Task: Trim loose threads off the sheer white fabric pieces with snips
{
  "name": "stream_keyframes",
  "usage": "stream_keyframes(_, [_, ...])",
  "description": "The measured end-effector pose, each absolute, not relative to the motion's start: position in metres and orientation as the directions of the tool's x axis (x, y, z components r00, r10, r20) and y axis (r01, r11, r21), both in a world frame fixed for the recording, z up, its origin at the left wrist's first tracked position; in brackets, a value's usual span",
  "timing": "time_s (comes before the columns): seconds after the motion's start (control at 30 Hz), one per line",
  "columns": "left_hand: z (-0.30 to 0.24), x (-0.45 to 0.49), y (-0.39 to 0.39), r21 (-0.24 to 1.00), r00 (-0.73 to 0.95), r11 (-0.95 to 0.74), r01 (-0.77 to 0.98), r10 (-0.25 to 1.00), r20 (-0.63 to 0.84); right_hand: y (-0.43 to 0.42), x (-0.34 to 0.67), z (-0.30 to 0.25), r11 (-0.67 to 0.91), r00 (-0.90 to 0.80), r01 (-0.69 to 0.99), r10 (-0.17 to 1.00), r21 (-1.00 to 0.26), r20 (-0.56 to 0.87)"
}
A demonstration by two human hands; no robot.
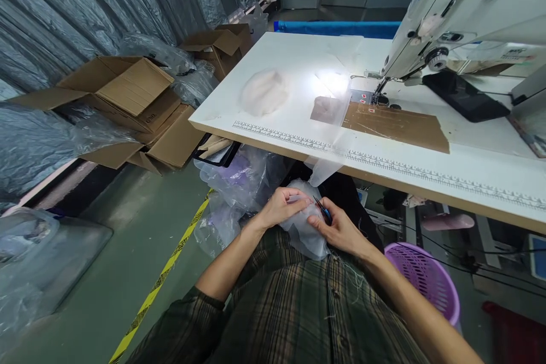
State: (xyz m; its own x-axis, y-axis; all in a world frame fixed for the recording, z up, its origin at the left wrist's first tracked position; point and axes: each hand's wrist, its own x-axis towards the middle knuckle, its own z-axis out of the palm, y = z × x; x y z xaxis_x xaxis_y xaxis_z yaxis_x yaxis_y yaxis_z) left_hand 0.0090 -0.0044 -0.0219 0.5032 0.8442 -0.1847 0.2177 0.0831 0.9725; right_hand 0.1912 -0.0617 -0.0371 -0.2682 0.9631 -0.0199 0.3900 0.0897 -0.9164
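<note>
A piece of sheer whitish fabric [307,242] lies bunched in my lap, below the table edge. My left hand [281,208] has its fingers closed on the fabric's upper part. My right hand [342,228] is wrapped round small thread snips [325,212] with a dark blade and a blue part, and its thumb rests against the fabric. The blades point up and left, close to my left fingertips; whether they touch the cloth I cannot tell. A sheer strip [324,170] hangs over the table edge just above my hands. Loose threads [352,276] cling to my shirt.
A sewing machine [464,17] stands on the white table [213,108], with brown card [396,125] under its needle area. A round pale fabric piece [264,92] and a black phone [464,94] lie there. Cardboard boxes [132,91] are left; a purple basket [426,273] stands right.
</note>
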Motion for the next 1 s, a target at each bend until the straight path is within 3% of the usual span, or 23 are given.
stream_keyframes(0.17, [-0.055, 0.019, 0.003, 0.877, 0.427, -0.252, 0.410, 0.902, 0.060, -0.065, 0.205, -0.063, 0.103, -0.160, 0.706, 0.987, -0.700, -0.016])
stream_keyframes(0.3, [-0.052, 0.023, 0.013, 0.896, 0.364, -0.299, 0.329, 0.915, 0.172, -0.062, 0.212, -0.063, 0.156, -0.131, 0.786, 0.988, -0.599, 0.085])
stream_keyframes(0.4, [-0.035, 0.026, 0.014, 0.964, 0.341, -0.191, 0.186, 0.933, 0.119, -0.061, 0.209, -0.045, 0.194, -0.101, 0.727, 0.979, -0.658, 0.178])
stream_keyframes(0.47, [-0.024, 0.030, 0.009, 0.964, 0.317, -0.182, 0.194, 0.941, 0.113, -0.061, 0.205, -0.028, 0.235, -0.080, 0.661, 0.966, -0.712, 0.245])
stream_keyframes(0.6, [-0.016, 0.036, -0.012, 0.832, 0.387, -0.434, 0.345, 0.874, 0.295, -0.057, 0.197, -0.003, 0.234, 0.041, 0.612, 0.944, -0.755, 0.326])
stream_keyframes(0.77, [-0.011, 0.034, -0.029, 0.616, 0.635, -0.742, 0.266, 0.615, 0.467, -0.053, 0.192, 0.004, 0.073, 0.226, 0.605, 0.939, -0.793, 0.258])
stream_keyframes(0.87, [0.001, 0.027, -0.025, 0.619, 0.543, -0.735, 0.276, 0.651, 0.531, -0.060, 0.193, 0.006, 0.128, 0.137, 0.502, 0.965, -0.856, 0.225])
stream_keyframes(1.0, [0.014, 0.018, -0.006, 0.755, 0.444, -0.616, 0.223, 0.754, 0.484, -0.075, 0.192, 0.010, 0.217, -0.095, 0.375, 0.976, -0.902, 0.195])
